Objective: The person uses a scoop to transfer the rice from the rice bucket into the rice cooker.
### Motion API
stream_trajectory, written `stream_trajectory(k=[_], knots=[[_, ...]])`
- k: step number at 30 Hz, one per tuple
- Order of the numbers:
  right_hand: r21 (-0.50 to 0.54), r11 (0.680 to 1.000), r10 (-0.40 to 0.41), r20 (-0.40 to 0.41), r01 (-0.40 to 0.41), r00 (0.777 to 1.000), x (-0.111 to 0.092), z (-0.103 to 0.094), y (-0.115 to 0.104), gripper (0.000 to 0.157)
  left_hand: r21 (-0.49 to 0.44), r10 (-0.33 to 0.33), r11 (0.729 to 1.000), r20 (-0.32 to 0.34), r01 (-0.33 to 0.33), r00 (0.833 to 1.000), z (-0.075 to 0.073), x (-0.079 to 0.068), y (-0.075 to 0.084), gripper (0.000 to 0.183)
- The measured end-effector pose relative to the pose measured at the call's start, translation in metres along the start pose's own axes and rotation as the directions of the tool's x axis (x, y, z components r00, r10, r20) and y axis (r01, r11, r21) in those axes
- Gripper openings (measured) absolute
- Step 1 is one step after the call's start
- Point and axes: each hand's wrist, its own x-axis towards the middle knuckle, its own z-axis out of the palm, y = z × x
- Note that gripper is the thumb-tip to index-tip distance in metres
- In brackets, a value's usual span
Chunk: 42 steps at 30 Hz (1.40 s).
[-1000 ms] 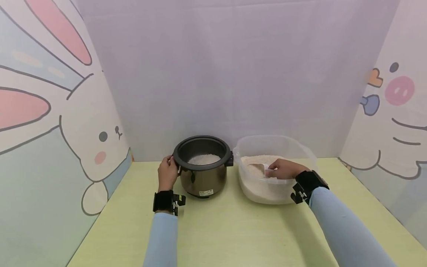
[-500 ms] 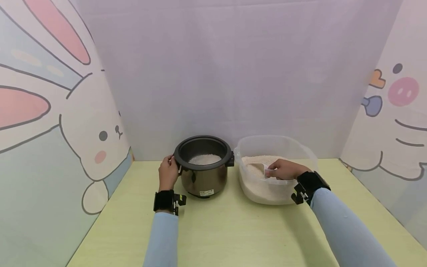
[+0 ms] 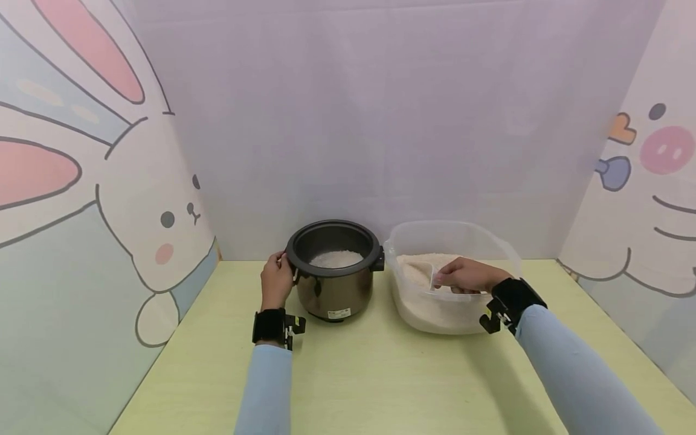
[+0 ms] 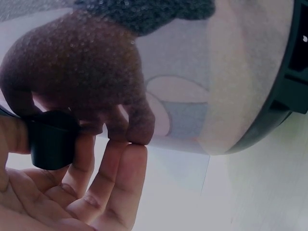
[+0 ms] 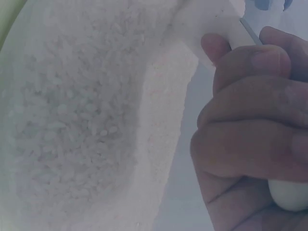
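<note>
A dark metallic rice cooker [image 3: 334, 296] with a black rim stands on the table, white rice [image 3: 337, 259] inside its pot. My left hand [image 3: 276, 281] holds its left side; in the left wrist view the thumb and fingers close around a black side handle [image 4: 53, 144], fingertips at the shiny wall. To the right is a clear plastic tub [image 3: 429, 227] of rice [image 5: 77, 120]. My right hand [image 3: 467, 275] reaches over its front rim and grips a white scoop [image 3: 433, 277] lying low at the rice. The scoop's handle end [image 5: 288, 195] pokes out below the curled fingers.
Both vessels stand side by side on a pale yellow-green table [image 3: 359, 380], near the plain back curtain [image 3: 348, 121]. Cartoon-printed panels, a rabbit panel [image 3: 130, 241] on the left and a pig panel [image 3: 641, 241] on the right, flank the table.
My right hand has shifted slightly right and turned a little with the scoop at the rice. The left hand keeps its hold on the cooker; the whole view has drifted slightly.
</note>
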Motion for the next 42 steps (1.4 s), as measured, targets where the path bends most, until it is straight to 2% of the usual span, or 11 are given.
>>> stream_trajectory(k=[6,18,26,33,42], knots=[[0.065,0.997,-0.031,0.012,0.030,0.999,-0.007,-0.003,-0.003,0.040,0.015,-0.020,1.000,0.003,0.020,1.000,0.001,-0.001,0.002,0.045],[0.096,0.995,-0.038,0.029,0.035,0.999,-0.009,-0.006,-0.004,0.044,0.013,-0.022,1.000,-0.004,0.022,1.000,0.002,0.001,0.000,0.044],[0.165,0.986,-0.002,0.026,-0.002,1.000,-0.015,-0.010,-0.010,0.043,0.018,-0.022,1.000,-0.005,0.022,1.000,0.003,0.000,0.000,0.045],[0.202,0.977,0.073,-0.024,-0.067,0.997,-0.017,-0.015,-0.018,0.042,0.008,-0.025,1.000,-0.006,0.025,1.000,0.004,0.001,0.002,0.045],[0.258,0.964,0.087,-0.074,-0.065,0.993,-0.022,-0.018,-0.017,0.048,0.014,-0.024,1.000,-0.010,0.024,1.000,0.008,0.003,0.000,0.044]])
